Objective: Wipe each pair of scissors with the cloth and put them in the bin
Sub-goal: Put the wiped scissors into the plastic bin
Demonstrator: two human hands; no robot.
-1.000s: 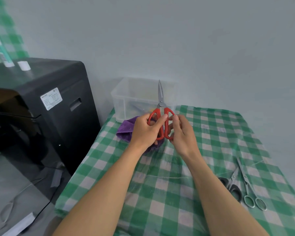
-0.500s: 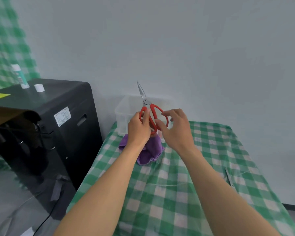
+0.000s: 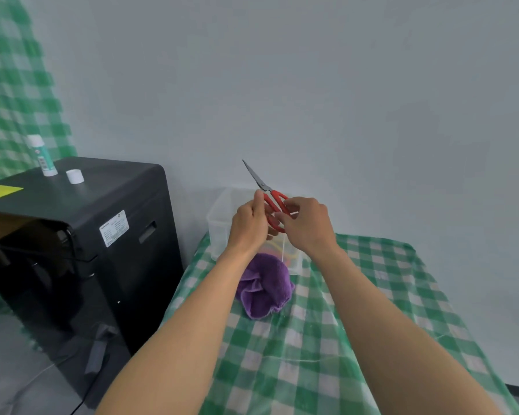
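Your left hand (image 3: 249,223) and right hand (image 3: 307,226) pinch the red scissors (image 3: 274,205) near the bin (image 3: 219,217); binning seems next, so lower them gently.

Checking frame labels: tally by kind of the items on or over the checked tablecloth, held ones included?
Red-handled steel scissors (held): 1
Crumpled purple cloth: 1
Clear plastic bin: 1
Total: 3. The bin's contents are too blurred to count.
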